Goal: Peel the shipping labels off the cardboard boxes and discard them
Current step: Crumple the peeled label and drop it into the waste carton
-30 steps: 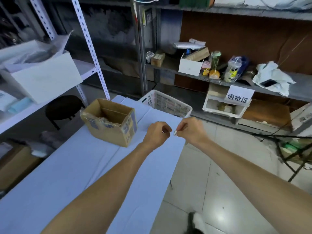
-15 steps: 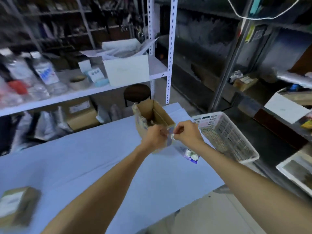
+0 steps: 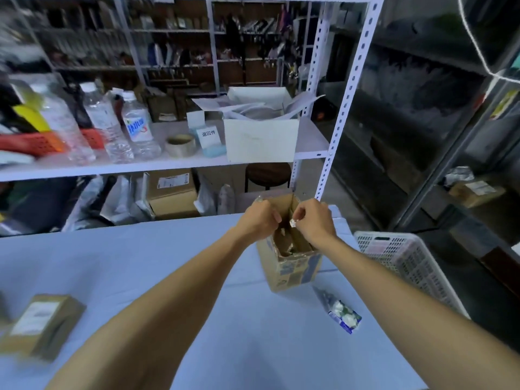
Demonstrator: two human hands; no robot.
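Observation:
An open cardboard box with blue print stands on the light blue table; scraps of paper lie inside it. Both hands hover over its opening. My right hand pinches a small crumpled white label scrap between thumb and fingertips. My left hand is curled into a fist beside it, above the box's left rim; whether it holds anything is hidden. A smaller cardboard box with a white shipping label on top lies at the table's left, blurred.
A white plastic basket stands at the table's right edge. A crumpled blue-and-white wrapper lies in front of the open box. Behind the table a white shelf rack holds bottles, tape and a white box; a stool stands beyond.
The view has swung left from the floor and basket toward the shelf rack. Both hands moved together from beside the box to above its opening, the right still pinching the scrap.

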